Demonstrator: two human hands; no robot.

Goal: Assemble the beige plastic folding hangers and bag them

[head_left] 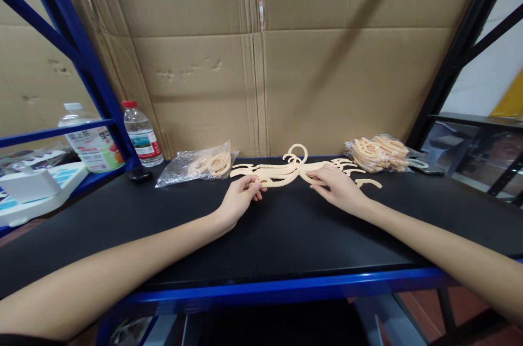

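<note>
A beige clothes hanger (283, 182) is held over the far part of the black tabletop (269, 237), its hook pointing away from me. At its left end, my left hand (237, 201) pinches the tip between thumb and fingers. My right hand (341, 189) is closed around the hanger's right arm, covering much of it. Just behind lie several more beige hangers (265, 171), spread side by side with their ends showing past both hands. A short curved beige piece (370, 182) shows to the right of my right hand.
A clear plastic bag (180, 169) with beige parts lies left, another full bag (378, 153) right. A red-capped water bottle (143, 139) and a small black object (140, 174) stand near the left post. Cardboard (196, 73) walls the back; a blue edge (286, 287) runs along the front.
</note>
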